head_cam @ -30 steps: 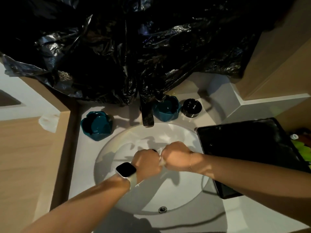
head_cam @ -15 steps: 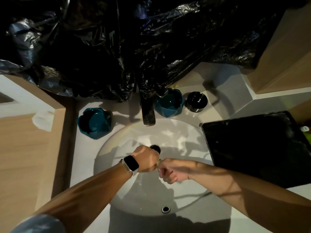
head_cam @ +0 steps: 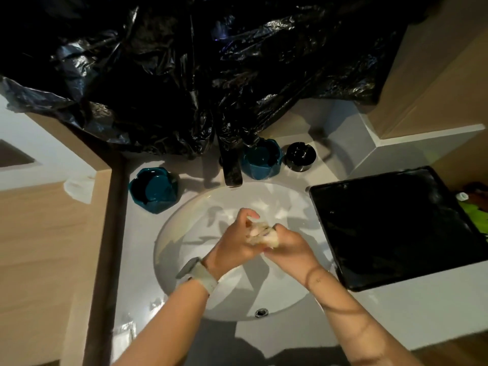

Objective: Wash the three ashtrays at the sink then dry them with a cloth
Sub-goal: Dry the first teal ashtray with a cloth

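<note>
Your two hands have come up from low in the sink [head_cam: 169, 249] and now you can see what they hold: a pale, wet cloth [head_cam: 260, 233]. A moment ago your fists were shut tight over it, knuckles up. Now your left hand [head_cam: 237, 244] has turned, with its fingers curled round one end of the cloth and the thumb poking up. Your right hand [head_cam: 287, 245] grips the other end. The cloth is bunched between them, over the middle of the sink. It looks like you are wringing it out, so the drying part may come soon.

No ashtray is in your hands. One teal ashtray [head_cam: 153, 188] sits just left of the tap [head_cam: 232, 170], on the counter beside the sink. A second teal ashtray [head_cam: 261, 159] sits just right of the tap, and a small black ashtray [head_cam: 299, 155] is next to that one. I cannot tell if they are wet or washed yet.

A black tray [head_cam: 396, 228] lies right of the sink. A big black plastic sheet [head_cam: 184, 75] hangs behind the tap, and its edge comes down close to the tap and the second teal ashtray, so watch it when you reach there.
</note>
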`<state>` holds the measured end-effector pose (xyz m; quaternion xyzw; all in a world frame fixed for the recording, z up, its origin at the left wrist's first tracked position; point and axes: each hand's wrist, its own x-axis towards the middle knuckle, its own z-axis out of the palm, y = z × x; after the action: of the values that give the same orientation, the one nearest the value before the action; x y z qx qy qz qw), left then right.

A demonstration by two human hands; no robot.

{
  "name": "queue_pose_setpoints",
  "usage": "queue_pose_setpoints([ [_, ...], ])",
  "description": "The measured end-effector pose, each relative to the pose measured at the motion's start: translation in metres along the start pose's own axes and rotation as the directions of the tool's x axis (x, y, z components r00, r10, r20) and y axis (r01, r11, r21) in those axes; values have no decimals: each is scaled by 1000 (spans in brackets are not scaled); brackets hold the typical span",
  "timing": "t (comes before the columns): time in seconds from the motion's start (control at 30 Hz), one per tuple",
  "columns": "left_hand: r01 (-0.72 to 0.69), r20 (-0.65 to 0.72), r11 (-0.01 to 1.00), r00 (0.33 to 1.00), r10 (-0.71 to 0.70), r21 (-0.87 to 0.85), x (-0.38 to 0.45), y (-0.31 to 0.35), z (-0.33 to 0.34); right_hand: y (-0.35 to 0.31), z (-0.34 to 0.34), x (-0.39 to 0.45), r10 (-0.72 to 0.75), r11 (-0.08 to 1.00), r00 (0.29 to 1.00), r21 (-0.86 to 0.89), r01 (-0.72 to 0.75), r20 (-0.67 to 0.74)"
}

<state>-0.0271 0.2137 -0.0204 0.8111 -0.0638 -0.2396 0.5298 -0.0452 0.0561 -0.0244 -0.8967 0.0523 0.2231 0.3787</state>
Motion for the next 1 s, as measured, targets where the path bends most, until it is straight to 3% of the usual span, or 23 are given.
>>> queue_pose_setpoints([
  [0.03,-13,-1,976,1000,13,-218,-11,5,0,-1,-3,-10,-15,988,1000,156,16,-4],
  [0.1,2,-36,895,999,-20,-446,-33,15,1,-4,-10,-28,-91,925,995,373,68,44],
  [0.23,9,-211,911,972,-105,-411,-57,26,3,-12,-22,-55,-178,837,978,539,92,110],
  [0.37,20,-258,881,953,-160,-472,-69,29,6,-20,-13,-68,-179,799,974,599,61,139],
  [0.47,-49,-310,807,936,-169,-588,-78,31,6,-22,-10,-72,-173,788,984,604,119,32],
  [0.6,-69,-299,723,934,-196,-688,-85,31,6,-18,-16,-68,-151,833,951,484,269,-269],
  [0.73,-33,-290,674,918,-272,-738,-83,28,10,-18,-24,-64,-46,750,926,600,279,-374],
  [0.83,-68,-284,615,923,-261,-786,-81,23,12,-15,-31,-59,69,582,956,790,195,-286],
  [1.0,-68,-177,306,921,-346,-950,-76,24,8,-15,-55,-46,142,89,989,996,31,-43],
])
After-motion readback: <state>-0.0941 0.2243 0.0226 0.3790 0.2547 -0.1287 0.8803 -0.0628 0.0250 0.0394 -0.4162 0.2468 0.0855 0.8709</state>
